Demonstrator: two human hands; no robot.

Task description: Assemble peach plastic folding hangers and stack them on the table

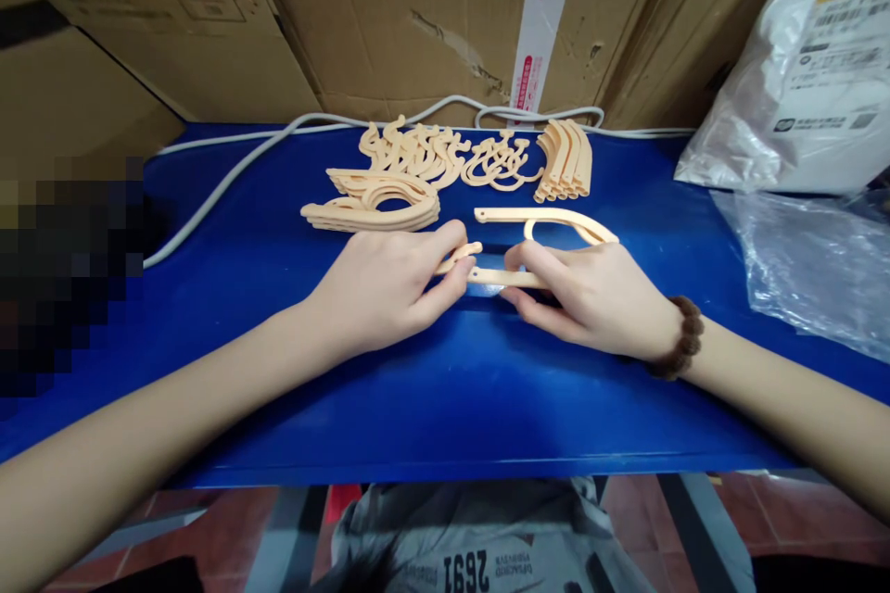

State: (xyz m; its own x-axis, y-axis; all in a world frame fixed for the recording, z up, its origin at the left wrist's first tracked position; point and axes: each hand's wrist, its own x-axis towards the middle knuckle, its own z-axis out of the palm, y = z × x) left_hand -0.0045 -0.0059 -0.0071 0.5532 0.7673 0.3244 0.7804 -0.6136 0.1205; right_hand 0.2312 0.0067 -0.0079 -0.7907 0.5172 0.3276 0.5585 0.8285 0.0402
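My left hand (389,283) pinches a small peach plastic piece (460,255) between thumb and fingers at the middle of the blue table (445,389). My right hand (584,296) grips a long peach hanger part (549,224), its lower bar (497,277) meeting the small piece. Both hands are closed, almost touching each other. Behind them lie a stack of curved peach arms (372,202), a heap of peach hooks (445,156) and a bundle of curved pieces (565,160).
A white cable (229,176) runs along the back of the table. Cardboard boxes (389,9) stand behind. A plastic-wrapped white package (807,74) and a clear plastic bag (807,269) lie at the right. A blurred dark area sits at the left edge.
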